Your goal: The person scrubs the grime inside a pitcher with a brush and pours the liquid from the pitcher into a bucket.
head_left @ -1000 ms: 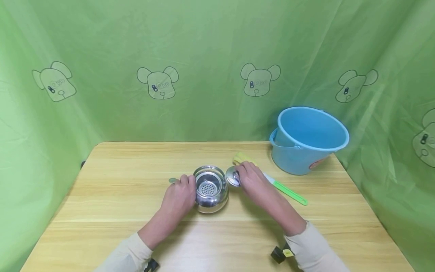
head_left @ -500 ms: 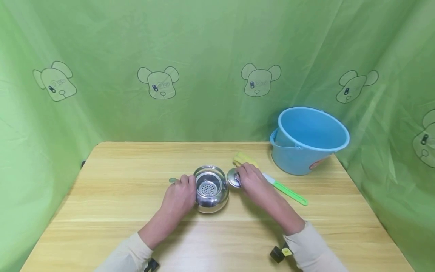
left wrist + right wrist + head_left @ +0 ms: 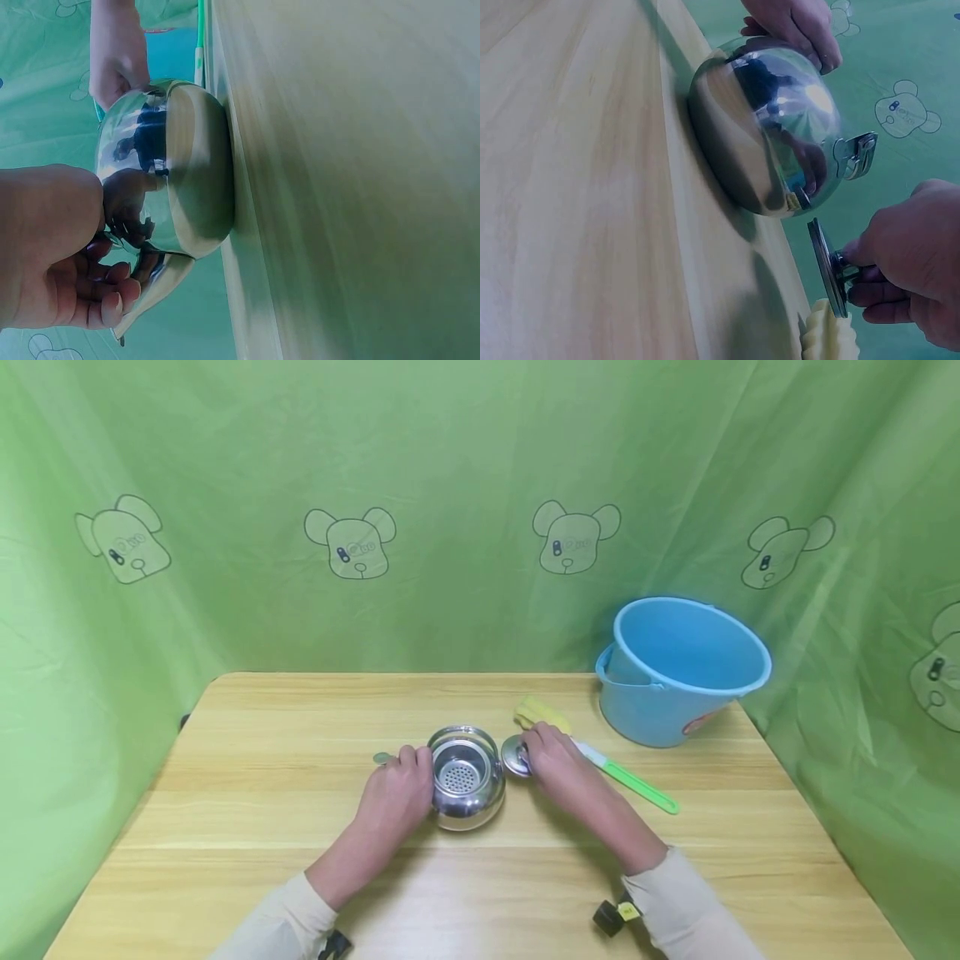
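Observation:
A shiny metal kettle (image 3: 465, 810) stands uncovered on the table, with a perforated strainer (image 3: 458, 777) inside its mouth. My left hand (image 3: 397, 789) grips it at the upper left side, fingers curled beside the spout (image 3: 154, 292); exactly what they close on is partly hidden. In the right hand (image 3: 558, 764) is the round metal lid (image 3: 827, 268), pinched by its knob. The lid is tilted nearly on edge in the right wrist view, just right of the kettle and apart from it. A hinged handle bracket (image 3: 859, 155) shows on the kettle's right shoulder.
Behind and under the right hand lies a brush with a yellow sponge head (image 3: 536, 712) and a green handle (image 3: 641, 787). A blue bucket (image 3: 637, 710) stands at the table's back right. Green curtain (image 3: 465, 610) surrounds the wooden table (image 3: 285, 727).
The right hand has shifted the lid slightly to the right and nearer to me. My left hand and the kettle stay in place.

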A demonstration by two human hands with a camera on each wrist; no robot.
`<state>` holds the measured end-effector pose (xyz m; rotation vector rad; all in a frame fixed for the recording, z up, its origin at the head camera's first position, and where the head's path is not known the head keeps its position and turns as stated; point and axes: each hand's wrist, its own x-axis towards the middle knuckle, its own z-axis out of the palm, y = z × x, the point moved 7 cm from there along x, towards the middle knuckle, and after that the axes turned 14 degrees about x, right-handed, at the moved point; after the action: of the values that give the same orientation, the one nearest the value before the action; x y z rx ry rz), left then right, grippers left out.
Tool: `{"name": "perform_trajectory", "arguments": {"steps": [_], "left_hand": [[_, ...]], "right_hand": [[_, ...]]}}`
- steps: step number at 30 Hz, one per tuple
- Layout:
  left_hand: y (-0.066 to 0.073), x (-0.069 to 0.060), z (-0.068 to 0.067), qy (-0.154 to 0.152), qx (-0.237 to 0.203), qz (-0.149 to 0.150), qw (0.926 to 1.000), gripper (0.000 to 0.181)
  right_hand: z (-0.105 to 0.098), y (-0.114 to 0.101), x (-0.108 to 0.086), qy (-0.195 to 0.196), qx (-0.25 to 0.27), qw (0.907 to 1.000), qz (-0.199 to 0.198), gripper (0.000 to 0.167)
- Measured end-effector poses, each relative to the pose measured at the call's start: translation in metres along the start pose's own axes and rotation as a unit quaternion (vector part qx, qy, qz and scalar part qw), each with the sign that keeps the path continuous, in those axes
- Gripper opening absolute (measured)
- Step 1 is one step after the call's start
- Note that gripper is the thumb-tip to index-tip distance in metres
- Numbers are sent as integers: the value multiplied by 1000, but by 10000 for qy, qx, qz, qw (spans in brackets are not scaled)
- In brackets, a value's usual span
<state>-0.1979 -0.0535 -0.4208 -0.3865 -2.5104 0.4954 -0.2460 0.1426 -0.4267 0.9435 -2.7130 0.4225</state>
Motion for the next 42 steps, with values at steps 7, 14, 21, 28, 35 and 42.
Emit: {"name": "perform_trajectory", "arguments": {"steps": [7,14,21,28,35,42], "left_hand": [[0,-1,0,41,2,8,10000,13],[-1,0,-1,205,16,-5,9998,14],[-1,0,0,46,20,-1,10000,14],[0,0,1,5,32,8,10000,15],[-1,0,-1,80,41,2,10000,13],[-1,0,-1,49,45,5,10000,13]], "right_hand": [[6,4,1,-90,70,9999,94,32],[12,4,4,-113,45,9999,51,31],[18,5,7,-84,10,9999,-72,33],[20,4,9,25,-15,9998,-192,30],[23,5,10,40,-52,9997,-219,29],[25,5,10,110,-134,9993,-335,27]]}}
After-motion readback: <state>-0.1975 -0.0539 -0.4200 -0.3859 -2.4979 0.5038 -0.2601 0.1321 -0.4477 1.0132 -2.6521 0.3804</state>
